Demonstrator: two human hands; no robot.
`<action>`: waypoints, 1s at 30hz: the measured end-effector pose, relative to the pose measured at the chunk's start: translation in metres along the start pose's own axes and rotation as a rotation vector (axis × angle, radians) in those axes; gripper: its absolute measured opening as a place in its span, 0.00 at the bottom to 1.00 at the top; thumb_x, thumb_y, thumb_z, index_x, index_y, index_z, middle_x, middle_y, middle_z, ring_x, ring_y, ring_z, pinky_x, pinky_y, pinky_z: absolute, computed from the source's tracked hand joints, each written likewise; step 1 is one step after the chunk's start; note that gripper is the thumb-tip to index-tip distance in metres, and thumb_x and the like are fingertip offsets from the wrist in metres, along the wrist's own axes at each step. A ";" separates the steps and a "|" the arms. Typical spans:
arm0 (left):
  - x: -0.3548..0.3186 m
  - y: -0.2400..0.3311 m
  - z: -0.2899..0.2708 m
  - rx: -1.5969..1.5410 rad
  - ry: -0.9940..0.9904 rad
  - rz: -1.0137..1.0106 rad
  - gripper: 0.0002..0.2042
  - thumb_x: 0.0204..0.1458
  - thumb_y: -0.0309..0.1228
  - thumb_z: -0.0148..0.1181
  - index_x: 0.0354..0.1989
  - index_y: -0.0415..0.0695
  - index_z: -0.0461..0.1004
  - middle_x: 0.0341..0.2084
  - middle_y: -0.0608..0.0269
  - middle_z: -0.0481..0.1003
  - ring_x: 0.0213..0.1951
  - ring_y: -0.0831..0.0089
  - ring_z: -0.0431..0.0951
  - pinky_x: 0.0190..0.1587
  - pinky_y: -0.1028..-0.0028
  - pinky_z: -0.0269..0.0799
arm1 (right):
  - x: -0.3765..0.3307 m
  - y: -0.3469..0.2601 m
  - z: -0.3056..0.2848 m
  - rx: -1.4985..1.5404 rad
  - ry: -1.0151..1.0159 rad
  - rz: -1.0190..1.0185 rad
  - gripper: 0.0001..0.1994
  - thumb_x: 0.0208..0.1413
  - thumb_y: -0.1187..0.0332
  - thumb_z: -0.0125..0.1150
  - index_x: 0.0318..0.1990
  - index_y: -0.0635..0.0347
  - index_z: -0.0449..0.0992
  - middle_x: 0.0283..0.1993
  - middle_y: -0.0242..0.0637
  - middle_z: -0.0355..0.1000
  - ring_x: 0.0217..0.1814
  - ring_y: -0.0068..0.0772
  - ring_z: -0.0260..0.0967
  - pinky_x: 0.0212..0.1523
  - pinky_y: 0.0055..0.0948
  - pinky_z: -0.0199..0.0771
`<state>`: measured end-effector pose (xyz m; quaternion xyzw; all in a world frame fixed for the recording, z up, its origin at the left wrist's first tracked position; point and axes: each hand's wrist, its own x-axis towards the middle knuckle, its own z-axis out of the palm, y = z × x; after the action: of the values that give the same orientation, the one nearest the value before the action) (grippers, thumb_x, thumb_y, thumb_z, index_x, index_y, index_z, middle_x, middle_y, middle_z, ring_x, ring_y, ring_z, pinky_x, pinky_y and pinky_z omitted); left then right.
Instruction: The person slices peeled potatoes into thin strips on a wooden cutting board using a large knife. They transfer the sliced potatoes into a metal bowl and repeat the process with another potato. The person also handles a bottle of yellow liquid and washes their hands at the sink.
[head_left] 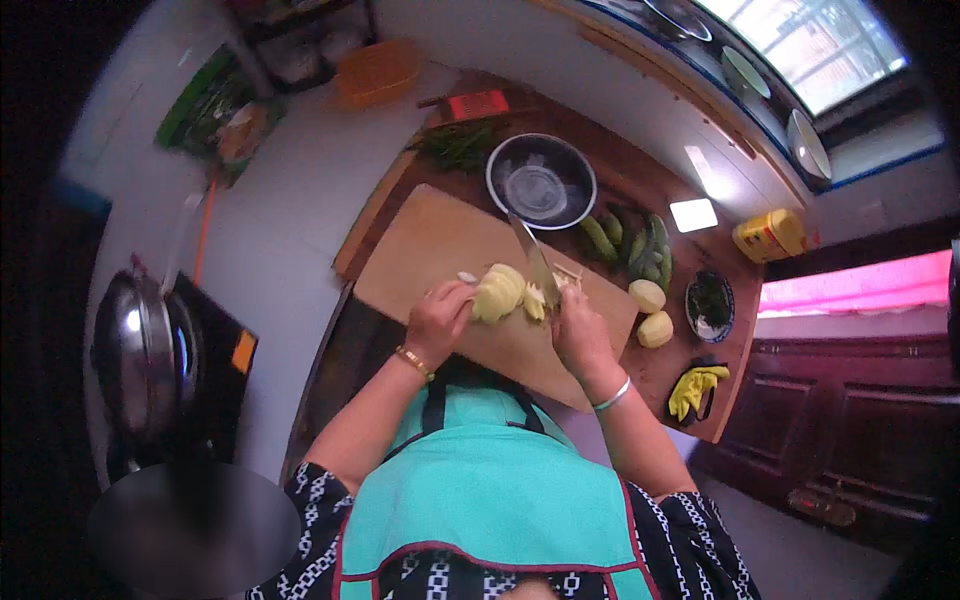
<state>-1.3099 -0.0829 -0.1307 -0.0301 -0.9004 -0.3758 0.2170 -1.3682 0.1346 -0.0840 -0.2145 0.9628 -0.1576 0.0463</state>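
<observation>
A kitchen knife (532, 252) is in my right hand (582, 335), its blade standing over the wooden cutting board (410, 255). Beside the blade lie thin potato strips (536, 302), some of them partly hidden by the knife and my fingers. My left hand (440, 322), fingers closed, grips a fanned stack of potato slices (497, 293) from its left side. A small pale piece (466, 277) rests on the board just behind that hand.
Behind the board stands a steel bowl (541, 180), with green stalks (455, 148) to its left. Cucumbers (650, 250), two peeled potatoes (654, 330), a bowl of greens (710, 305) and yellow gloves (697, 390) sit to the right. A lidded pan (140, 350) is far left.
</observation>
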 end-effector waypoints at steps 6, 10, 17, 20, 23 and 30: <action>-0.032 0.017 -0.025 -0.073 0.226 -0.101 0.07 0.46 0.23 0.58 0.36 0.42 0.75 0.33 0.57 0.74 0.35 0.60 0.75 0.38 0.68 0.72 | -0.012 -0.044 -0.002 -0.114 0.143 -0.338 0.09 0.51 0.74 0.51 0.41 0.56 0.64 0.37 0.42 0.67 0.28 0.47 0.71 0.24 0.42 0.71; -0.087 -0.009 -0.072 -0.043 0.449 -0.367 0.05 0.46 0.21 0.56 0.32 0.41 0.74 0.28 0.54 0.74 0.34 0.57 0.75 0.35 0.68 0.70 | -0.022 -0.107 0.007 0.050 0.160 -0.603 0.12 0.47 0.75 0.53 0.41 0.54 0.67 0.40 0.40 0.68 0.31 0.46 0.71 0.28 0.39 0.72; -0.239 -0.081 -0.187 0.265 0.647 -0.789 0.06 0.48 0.30 0.52 0.32 0.43 0.73 0.31 0.51 0.75 0.39 0.52 0.75 0.39 0.62 0.71 | -0.051 -0.253 0.073 0.103 0.084 -0.973 0.12 0.45 0.75 0.53 0.40 0.54 0.71 0.42 0.39 0.68 0.39 0.43 0.71 0.38 0.36 0.73; -0.300 -0.092 -0.246 0.417 0.769 -0.658 0.10 0.46 0.32 0.57 0.37 0.43 0.73 0.32 0.54 0.76 0.38 0.52 0.76 0.40 0.63 0.71 | -0.071 -0.333 0.108 0.099 0.011 -1.145 0.13 0.46 0.73 0.54 0.43 0.54 0.70 0.43 0.39 0.67 0.43 0.42 0.70 0.39 0.35 0.73; -0.360 -0.127 -0.290 0.204 0.972 -0.775 0.13 0.47 0.30 0.57 0.42 0.44 0.73 0.39 0.55 0.75 0.44 0.57 0.75 0.45 0.66 0.70 | -0.086 -0.392 0.143 0.083 -0.027 -1.249 0.14 0.46 0.73 0.54 0.43 0.55 0.70 0.44 0.39 0.66 0.44 0.40 0.69 0.41 0.34 0.73; -0.408 -0.163 -0.363 0.521 0.889 -0.779 0.21 0.47 0.27 0.57 0.53 0.43 0.67 0.52 0.51 0.68 0.53 0.55 0.68 0.56 0.67 0.64 | -0.108 -0.467 0.163 0.012 -0.199 -1.303 0.19 0.45 0.69 0.57 0.48 0.58 0.67 0.48 0.42 0.64 0.47 0.43 0.67 0.45 0.38 0.70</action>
<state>-0.8424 -0.4049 -0.1816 0.5111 -0.7314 -0.1729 0.4170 -1.0590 -0.2657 -0.0848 -0.7668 0.6261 -0.1380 0.0316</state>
